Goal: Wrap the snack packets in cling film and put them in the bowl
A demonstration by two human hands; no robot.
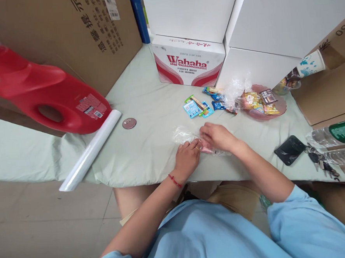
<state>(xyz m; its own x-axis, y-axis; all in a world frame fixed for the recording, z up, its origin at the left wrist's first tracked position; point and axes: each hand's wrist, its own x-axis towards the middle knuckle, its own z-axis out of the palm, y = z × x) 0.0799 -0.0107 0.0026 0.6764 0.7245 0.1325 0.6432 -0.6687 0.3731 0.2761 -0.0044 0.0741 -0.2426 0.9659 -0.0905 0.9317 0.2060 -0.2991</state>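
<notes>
Crinkled clear plastic wrap [182, 134] lies near the front edge of the cloth-covered table, with something pink [205, 147] inside or under it. My left hand [188, 158], with a red bracelet at the wrist, is closed, its curled fingers pressing on the wrap beside the pink thing. From the right, my right hand [218, 137] reaches in with bent fingers gathered on the same plastic. Fingers cover much of the pink thing, so I cannot tell what it is. Just beyond my hands lie small blue and green snack packets [193, 107].
A pink bowl [280, 108] holds packaged snacks, with crumpled plastic [237, 90] beside it. Left are a red jug [46, 94], a white roll [92, 149] and a round badge [129, 123]. Right are a black pouch [290, 150], keys [323, 162] and bottles [342, 134]. Boxes [190, 63] line the back.
</notes>
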